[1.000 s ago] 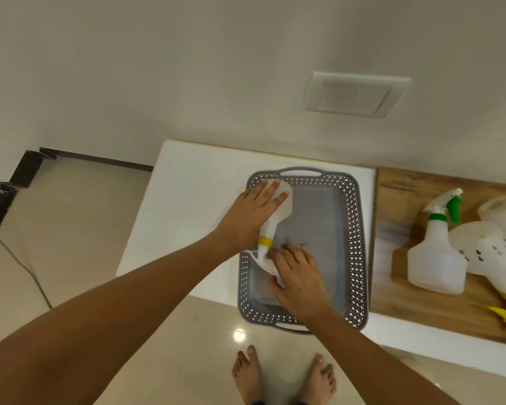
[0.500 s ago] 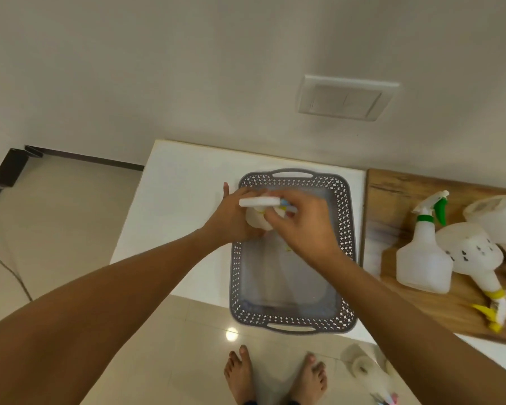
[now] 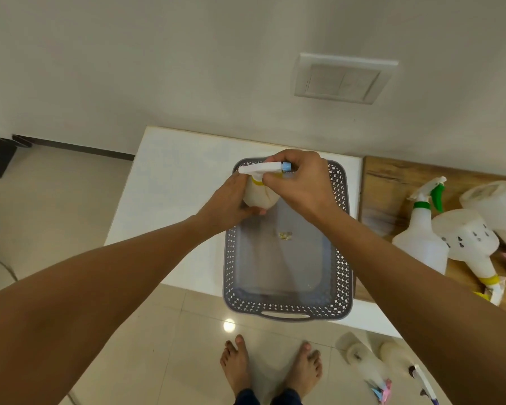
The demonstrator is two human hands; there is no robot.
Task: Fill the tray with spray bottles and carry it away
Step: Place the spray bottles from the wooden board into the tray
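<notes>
Two hands on one spray bottle, held upright over the far-left corner of the tray. Left hand wraps the white body from the left; right hand closes over the sprayer head from the right, fingers curled at the yellow collar. Nozzle tip blue, pointing right. Whether the bottle's base touches the tray floor cannot be told.

Tray: grey, perforated walls, handle slots at near and far ends. It sits on the white table, its near end overhanging the table edge. Inside, apart from the held bottle, only a small yellowish speck near the middle of the floor.

Right of the tray, a wooden board carries three more bottles: one upright with a green trigger, one lying down with a yellow collar, one with a pink trigger partly cut off by the frame edge.

Below the tray, on the floor, two further bottles, blurred. Two bare feet stand near the tray's near end.
</notes>
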